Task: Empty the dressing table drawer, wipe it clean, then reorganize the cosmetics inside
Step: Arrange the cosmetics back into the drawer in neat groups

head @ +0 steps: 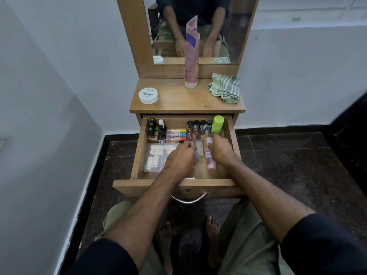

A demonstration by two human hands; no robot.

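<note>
The dressing table drawer [178,184] is pulled out, with cosmetics in it. My left hand [179,158] reaches in at the middle, its fingers curled against the left side of a clear bottle [199,150] that lies flat. My right hand [221,149] pinches the white cap of a pink bottle [211,163] lying beside it. Along the back stand dark nail polish bottles [196,125], a green-capped bottle [217,124] and small dark bottles [154,130]. Coloured tubes [176,134] lie between them. A clear plastic box [155,158] fills the left front.
On the table top [178,104] stand a white nail polish remover jar [148,95], a tall pink tube [191,56] and a crumpled green striped cloth [225,88]. A mirror [172,26] rises behind. White walls flank the table. My knees and bare feet are under the drawer.
</note>
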